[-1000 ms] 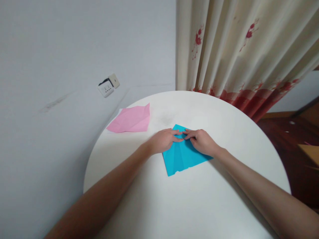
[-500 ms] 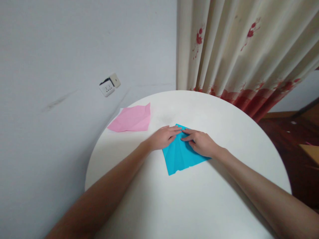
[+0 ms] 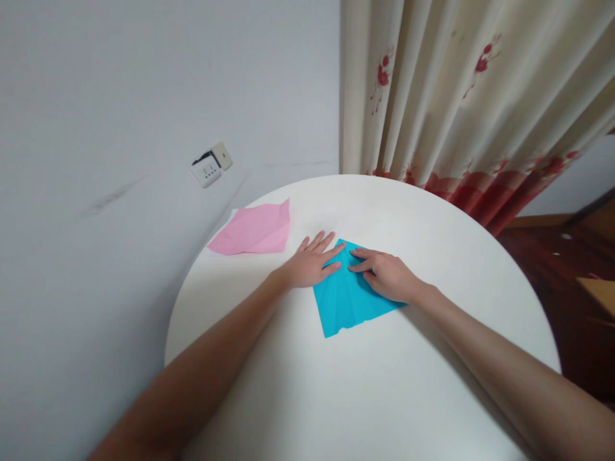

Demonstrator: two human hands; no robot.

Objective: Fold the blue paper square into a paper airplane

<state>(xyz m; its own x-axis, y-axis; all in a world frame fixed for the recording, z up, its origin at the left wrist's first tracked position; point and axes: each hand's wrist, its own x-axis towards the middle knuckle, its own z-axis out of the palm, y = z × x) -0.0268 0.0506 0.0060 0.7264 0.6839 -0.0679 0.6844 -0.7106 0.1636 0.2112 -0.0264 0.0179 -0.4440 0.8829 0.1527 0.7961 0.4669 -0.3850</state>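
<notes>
A creased sheet of blue paper [image 3: 343,304] lies on the white round table [image 3: 336,397], one corner pointing away from me. My left hand [image 3: 310,262] rests flat at its left edge with fingers spread, the index finger and thumb over the paper and the others over the tabletop. On the paper's upper right side lies my right hand [image 3: 388,275], index finger and thumb stretched out and the other fingers partly bent beneath. It presses on the sheet without gripping it. Part of the paper's right side is hidden under that hand.
A creased pink paper [image 3: 254,229] lies on something white at the table's far left edge. A wall with a socket [image 3: 206,170] borders the table on the left. Behind it on the right hangs a cream and red curtain [image 3: 432,96].
The fingers of my left hand have spread apart, and the hand has shifted slightly left, uncovering more of the blue paper. My right hand and both papers look unmoved.
</notes>
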